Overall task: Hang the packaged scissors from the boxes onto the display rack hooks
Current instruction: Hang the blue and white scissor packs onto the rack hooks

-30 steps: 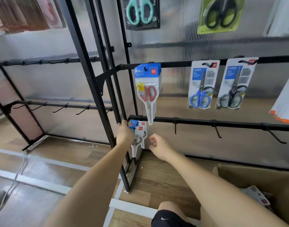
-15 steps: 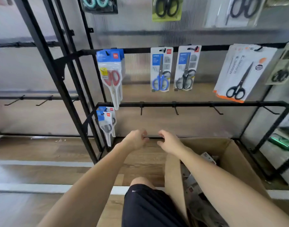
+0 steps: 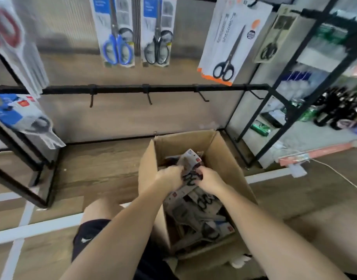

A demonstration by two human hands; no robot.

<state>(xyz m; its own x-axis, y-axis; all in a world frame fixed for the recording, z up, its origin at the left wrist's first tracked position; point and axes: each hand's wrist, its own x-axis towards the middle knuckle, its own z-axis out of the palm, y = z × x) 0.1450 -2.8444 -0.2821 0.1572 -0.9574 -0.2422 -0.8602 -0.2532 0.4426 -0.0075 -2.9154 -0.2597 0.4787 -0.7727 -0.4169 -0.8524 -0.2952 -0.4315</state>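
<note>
Packaged scissors (image 3: 190,167) at the top of the heap inside the cardboard box (image 3: 230,156), card tilted up and away toward the far wall of the box, long axis running from the hands out toward the rack. Gripped from both sides: left hand (image 3: 171,176) curled on the card's left edge, right hand (image 3: 209,178) curled on its right edge near the black handles, both equally close. More packs loose underneath, nearer the body. Bare hooks (image 3: 148,99) on the lower rail (image 3: 169,88) straight ahead and above the box, well apart from the pack. Likely next: lift clear and up toward a free hook, hang-hole end leading, though the hole itself too blurred to make out.
</note>
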